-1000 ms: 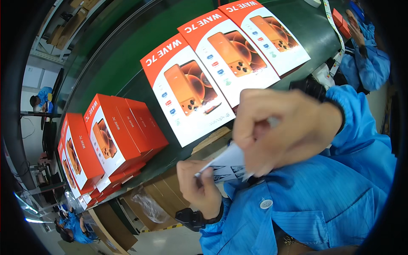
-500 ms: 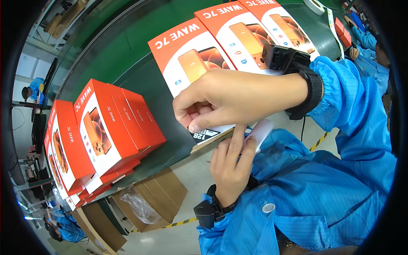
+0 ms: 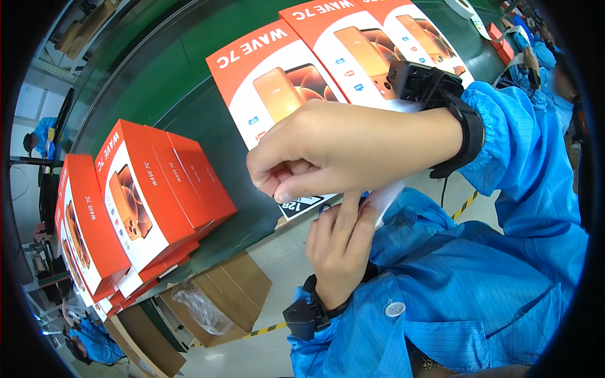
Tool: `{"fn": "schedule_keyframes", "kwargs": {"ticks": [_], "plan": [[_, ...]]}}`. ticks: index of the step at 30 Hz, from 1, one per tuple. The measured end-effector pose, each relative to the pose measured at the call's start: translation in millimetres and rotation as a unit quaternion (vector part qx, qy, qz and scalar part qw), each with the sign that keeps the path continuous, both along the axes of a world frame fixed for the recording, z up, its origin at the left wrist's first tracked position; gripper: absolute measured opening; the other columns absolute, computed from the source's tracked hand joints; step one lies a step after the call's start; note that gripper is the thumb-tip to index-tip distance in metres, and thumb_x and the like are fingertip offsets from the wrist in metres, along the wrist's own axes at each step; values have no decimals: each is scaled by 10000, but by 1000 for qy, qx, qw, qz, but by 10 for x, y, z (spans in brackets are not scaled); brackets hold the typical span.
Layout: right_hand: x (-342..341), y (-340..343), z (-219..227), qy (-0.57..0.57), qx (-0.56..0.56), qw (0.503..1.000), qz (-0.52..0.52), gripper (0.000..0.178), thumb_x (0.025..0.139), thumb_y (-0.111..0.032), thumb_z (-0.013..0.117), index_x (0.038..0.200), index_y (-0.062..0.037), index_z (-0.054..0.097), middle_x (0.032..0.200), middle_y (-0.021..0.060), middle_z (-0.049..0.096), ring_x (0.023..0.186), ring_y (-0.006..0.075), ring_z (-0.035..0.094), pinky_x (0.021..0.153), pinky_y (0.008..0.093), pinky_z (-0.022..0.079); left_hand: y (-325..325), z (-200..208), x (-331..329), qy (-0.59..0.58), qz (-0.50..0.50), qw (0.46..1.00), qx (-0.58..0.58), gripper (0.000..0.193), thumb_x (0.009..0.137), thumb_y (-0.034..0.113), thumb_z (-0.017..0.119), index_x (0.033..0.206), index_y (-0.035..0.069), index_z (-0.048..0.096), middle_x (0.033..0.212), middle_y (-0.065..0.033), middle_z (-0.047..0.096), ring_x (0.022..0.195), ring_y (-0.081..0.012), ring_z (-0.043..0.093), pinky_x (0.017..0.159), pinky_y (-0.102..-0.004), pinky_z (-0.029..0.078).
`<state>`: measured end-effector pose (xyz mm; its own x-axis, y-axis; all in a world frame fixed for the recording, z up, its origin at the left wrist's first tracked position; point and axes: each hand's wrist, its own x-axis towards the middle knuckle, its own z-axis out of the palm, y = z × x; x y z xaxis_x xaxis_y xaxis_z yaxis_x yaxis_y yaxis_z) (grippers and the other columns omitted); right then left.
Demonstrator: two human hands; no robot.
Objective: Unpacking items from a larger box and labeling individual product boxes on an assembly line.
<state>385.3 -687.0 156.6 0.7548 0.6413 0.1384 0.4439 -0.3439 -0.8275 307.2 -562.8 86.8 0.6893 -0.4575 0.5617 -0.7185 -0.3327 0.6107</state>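
Note:
My right hand (image 3: pixel 302 154) is closed, its thumb and fingertips pinched over the near corner of an orange-and-white phone box (image 3: pixel 252 85). Whatever those fingertips hold, if anything, is too small to make out. Below the right wrist, my left hand (image 3: pixel 340 242) has a white slip of paper (image 3: pixel 384 200) between thumb and forefinger. Its other fingers rest by the box's near edge, where a black-and-white printed corner (image 3: pixel 301 206) shows. Part of the box and the left forefinger's tip lie hidden under my right hand.
Two more phone boxes (image 3: pixel 346 38) lie in the same row beyond. Stacked orange boxes (image 3: pixel 170 183) stand at the left of the green table (image 3: pixel 189 107). An open carton (image 3: pixel 236 290) with clear plastic sits below the edge. A tape roll (image 3: pixel 460 7) and co-workers are farther off.
My right hand has shifted slightly left and down along the box corner, still pinched. The white paper has tilted a little in my left hand. The boxes appear a bit farther left.

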Motion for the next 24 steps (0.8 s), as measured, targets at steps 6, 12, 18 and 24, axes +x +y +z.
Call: {"fn": "schedule_keyframes", "kwargs": {"ticks": [6, 12, 18, 24], "plan": [[-163, 61, 61, -247, -191, 948, -63, 257, 740, -207, 556, 902, -61, 420, 777, 97, 484, 625, 249, 526, 462, 323, 433, 80, 34, -43, 1, 15, 999, 46, 196, 598, 78, 640, 761, 26, 545, 1084, -158, 514, 709, -264, 535, 608, -327, 414], [-112, -68, 67, -196, -205, 945, -161, 334, 681, -250, 608, 857, -12, 452, 674, 155, 524, 649, 282, 555, 535, 352, 447, 40, 161, -84, 153, -9, 979, -132, 156, 731, 142, 573, 757, -11, 555, 999, -212, 539, 738, -231, 553, 672, -290, 429], [-640, -72, 132, -273, -125, 952, -57, 180, 702, -202, 564, 803, -67, 500, 785, 63, 440, 722, 214, 467, 541, 296, 389, 164, 300, -198, 229, 163, 945, -168, 303, 867, 253, 400, 782, -15, 511, 653, -90, 503, 556, -158, 474, 484, -249, 342], [-757, -136, 88, -317, -75, 942, -84, 181, 672, -138, 564, 831, -61, 520, 829, 50, 477, 741, 188, 468, 549, 249, 369, 47, 383, -157, 267, 95, 937, -202, 368, 895, 280, 307, 724, -7, 464, 600, -57, 451, 514, -107, 403, 465, -242, 316]]}}
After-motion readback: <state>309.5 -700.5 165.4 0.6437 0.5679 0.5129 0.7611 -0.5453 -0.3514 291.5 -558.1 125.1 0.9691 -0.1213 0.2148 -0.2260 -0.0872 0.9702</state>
